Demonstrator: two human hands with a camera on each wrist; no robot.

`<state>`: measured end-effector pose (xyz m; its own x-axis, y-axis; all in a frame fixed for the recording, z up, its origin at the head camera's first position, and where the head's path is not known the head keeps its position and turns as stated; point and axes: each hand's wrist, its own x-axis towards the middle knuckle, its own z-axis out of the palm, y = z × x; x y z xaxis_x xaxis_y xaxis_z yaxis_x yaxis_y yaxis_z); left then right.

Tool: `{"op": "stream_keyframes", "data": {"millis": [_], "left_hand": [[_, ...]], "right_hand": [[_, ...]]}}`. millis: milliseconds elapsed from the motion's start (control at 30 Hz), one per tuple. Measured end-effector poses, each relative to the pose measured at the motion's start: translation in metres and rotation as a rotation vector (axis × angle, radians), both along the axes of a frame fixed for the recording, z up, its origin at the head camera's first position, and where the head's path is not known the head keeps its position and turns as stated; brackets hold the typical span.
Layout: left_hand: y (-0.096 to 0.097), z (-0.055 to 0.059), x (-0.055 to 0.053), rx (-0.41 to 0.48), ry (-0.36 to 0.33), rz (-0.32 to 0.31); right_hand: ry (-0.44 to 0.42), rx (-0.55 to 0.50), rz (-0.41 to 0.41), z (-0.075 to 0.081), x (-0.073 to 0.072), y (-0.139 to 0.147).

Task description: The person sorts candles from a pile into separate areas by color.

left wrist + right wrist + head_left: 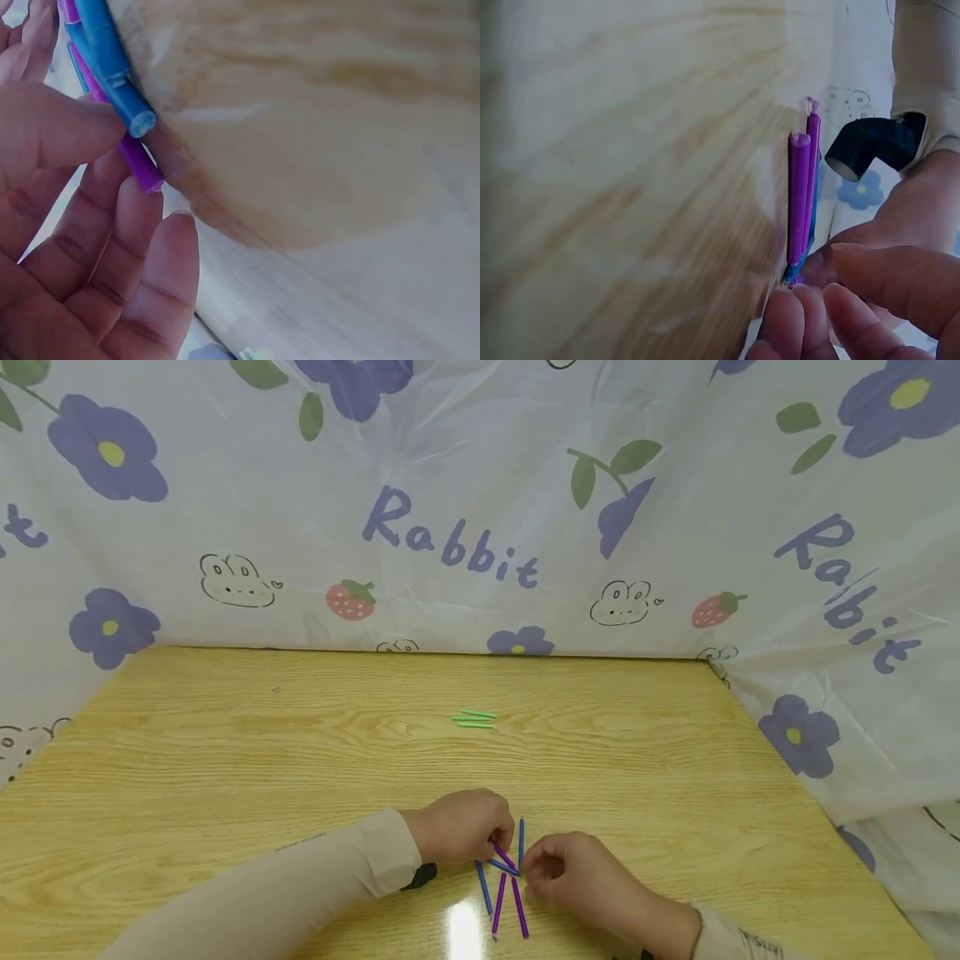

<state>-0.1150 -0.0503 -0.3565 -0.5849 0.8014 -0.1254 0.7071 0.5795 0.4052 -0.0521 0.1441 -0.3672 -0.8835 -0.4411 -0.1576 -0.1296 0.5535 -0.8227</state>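
My left hand [468,827] pinches a thin purple stick [505,856] between thumb and fingers, slanting over a blue stick [501,866]. My right hand [573,872] is just right of the sticks with its fingers bent; in the right wrist view its thumb stands apart from the fingers, with no stick gripped between them. Another blue stick [521,842] points away from me beside its fingertips. Nearer me lie a third blue stick [483,889] and two purple sticks [498,903], fanned out. One purple stick [814,172] shows a small wick-like tip.
Three light green sticks [474,718] lie side by side farther back on the wooden table [300,760]. A white cloth [480,460] printed with flowers and rabbits hangs behind and at the sides. A black device [870,142] sits at the left sleeve cuff.
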Motion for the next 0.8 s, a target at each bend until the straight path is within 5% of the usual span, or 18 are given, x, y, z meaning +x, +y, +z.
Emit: {"op": "stream_keyframes", "data": {"millis": [800], "left_hand": [[-0.009,-0.003,-0.007,0.079,0.008,-0.008]], "right_hand": [[0.095,0.137,0.065,0.003,0.003,-0.010]]}}
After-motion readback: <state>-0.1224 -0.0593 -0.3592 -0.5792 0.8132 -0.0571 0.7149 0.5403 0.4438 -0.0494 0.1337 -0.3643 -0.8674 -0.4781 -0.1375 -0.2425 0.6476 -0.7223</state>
